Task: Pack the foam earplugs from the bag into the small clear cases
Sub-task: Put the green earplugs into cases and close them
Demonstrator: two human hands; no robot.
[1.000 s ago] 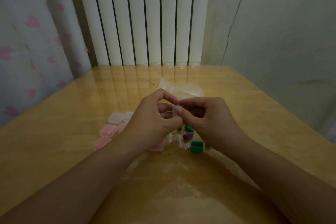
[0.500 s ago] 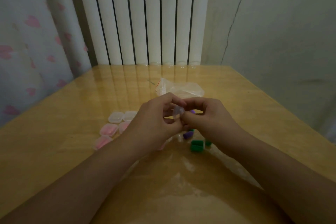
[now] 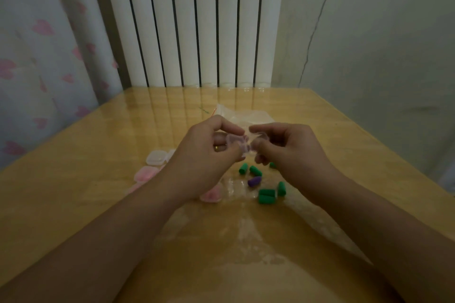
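Observation:
Both hands hold one small clear case [image 3: 242,143] above the table, its two halves spread apart. My left hand [image 3: 205,155] pinches the left half and my right hand [image 3: 290,152] pinches the right half. Below them lie several green earplugs [image 3: 266,195] and one purple earplug [image 3: 254,181] on the table. The clear bag [image 3: 248,117] lies flat just beyond my hands. Left of my left hand sit several closed cases: a clear one [image 3: 155,157] and pink-filled ones [image 3: 145,174]. Another pink-filled case [image 3: 211,195] lies under my left wrist.
The glossy wooden table [image 3: 98,155] stands against a white radiator [image 3: 192,22] and a cracked grey wall [image 3: 369,44]. A curtain with pink hearts [image 3: 41,44] hangs at the left. A clear plastic sheet [image 3: 241,233] covers the table near me.
My hands have risen slightly and moved apart, and the clear case between them has gone from shut to spread open. More green earplugs show beneath my hands.

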